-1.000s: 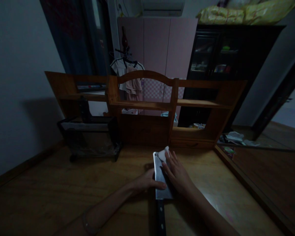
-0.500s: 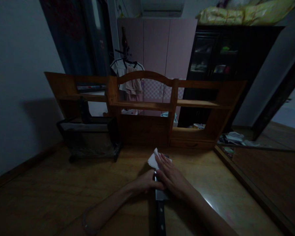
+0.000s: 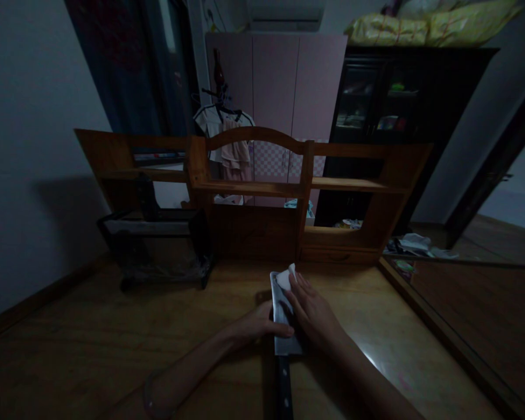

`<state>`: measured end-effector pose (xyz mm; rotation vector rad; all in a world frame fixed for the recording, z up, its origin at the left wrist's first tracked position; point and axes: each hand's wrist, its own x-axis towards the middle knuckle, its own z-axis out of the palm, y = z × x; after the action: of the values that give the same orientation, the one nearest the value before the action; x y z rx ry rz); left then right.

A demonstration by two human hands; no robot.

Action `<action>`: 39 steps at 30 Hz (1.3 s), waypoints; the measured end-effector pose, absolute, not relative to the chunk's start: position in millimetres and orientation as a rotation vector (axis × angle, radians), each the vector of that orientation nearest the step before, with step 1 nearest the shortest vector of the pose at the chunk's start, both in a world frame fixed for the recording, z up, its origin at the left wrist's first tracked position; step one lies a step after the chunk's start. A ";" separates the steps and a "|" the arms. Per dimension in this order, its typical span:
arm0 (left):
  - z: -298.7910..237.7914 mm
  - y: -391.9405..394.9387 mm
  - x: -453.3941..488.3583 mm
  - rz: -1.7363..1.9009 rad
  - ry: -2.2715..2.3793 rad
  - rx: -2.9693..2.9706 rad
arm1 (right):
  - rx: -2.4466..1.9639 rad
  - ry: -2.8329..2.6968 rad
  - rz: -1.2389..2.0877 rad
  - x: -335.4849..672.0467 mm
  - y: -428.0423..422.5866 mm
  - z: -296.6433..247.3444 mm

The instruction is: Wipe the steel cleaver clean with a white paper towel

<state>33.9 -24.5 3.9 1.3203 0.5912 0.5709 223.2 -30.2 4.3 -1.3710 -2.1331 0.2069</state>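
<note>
A cleaver [image 3: 282, 344] with a broad steel blade and a black riveted handle points away from me, its handle towards the bottom edge of the head view. My left hand [image 3: 262, 324] grips the blade from the left, the thumb lying across its face and the other fingers hidden beneath. On the blade's far right part, my right hand [image 3: 312, 306] presses a white tissue [image 3: 284, 279], with its fingers bent over it. Part of the blade is covered by the right hand.
Below lies a wooden tabletop [image 3: 192, 350]. A wooden shelf unit [image 3: 258, 189] stands along its back. At the left is a dark glass-sided box [image 3: 157, 251] with a black object on top. A raised wooden edge [image 3: 437, 332] runs down the right side.
My right hand has slid the tissue rightwards across the blade, uncovering the blade's far left corner. The left hand keeps its hold on the cleaver. The view has shifted slightly.
</note>
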 end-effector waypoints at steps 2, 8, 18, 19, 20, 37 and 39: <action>5.7 -24.6 34.4 0.571 0.591 1.330 | -1.334 -2.176 0.237 220.2 -31.5 4.3; 9.9 -27.1 37.1 0.645 0.622 1.410 | -1.171 -2.350 0.291 212.6 -40.4 22.5; 9.3 -29.0 35.4 0.617 0.678 1.312 | -1.252 -2.296 -0.041 222.9 -32.2 22.7; 9.7 -29.4 35.2 0.611 0.671 1.291 | -1.272 -2.281 -0.075 224.6 -31.8 22.6; 9.9 -29.6 35.1 0.606 0.669 1.271 | -1.292 -2.270 -0.101 226.0 -32.0 23.3; 3.3 -23.2 37.4 0.586 0.646 1.363 | -1.148 -2.351 0.185 217.1 -44.9 32.5; 1.9 -21.7 38.0 0.561 0.625 1.386 | -1.132 -2.386 0.220 212.3 -45.8 34.1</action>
<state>38.0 -21.7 1.9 1.3863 0.6249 0.5612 212.3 -45.8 34.1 -1.1321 -2.3860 0.2198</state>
